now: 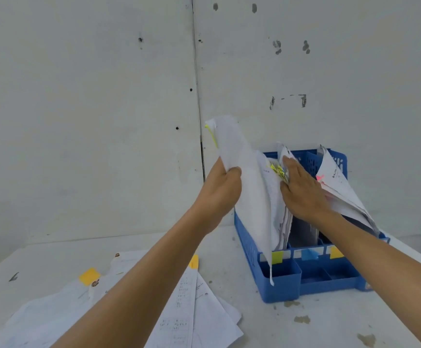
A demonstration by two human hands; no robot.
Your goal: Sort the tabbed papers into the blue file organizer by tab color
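The blue file organizer [280, 285] stands on the table at the right, its front marked with a green, a blue and a yellow label. My left hand [220, 188] grips a white sheet with a green-yellow tab [244, 187], held upright over the leftmost slot. My right hand [302, 192] lies flat, fingers straight, pressing back the green-tabbed papers [278, 172] standing in that slot. Papers with a pink tab [340, 189] lean out of the right slot. A loose pile of tabbed papers [192, 310] with yellow tabs lies on the table under my left forearm.
The white table [305, 327] meets a white wall just behind the organizer. Small open compartments sit at the organizer's front. Brown stains mark the table near its right front.
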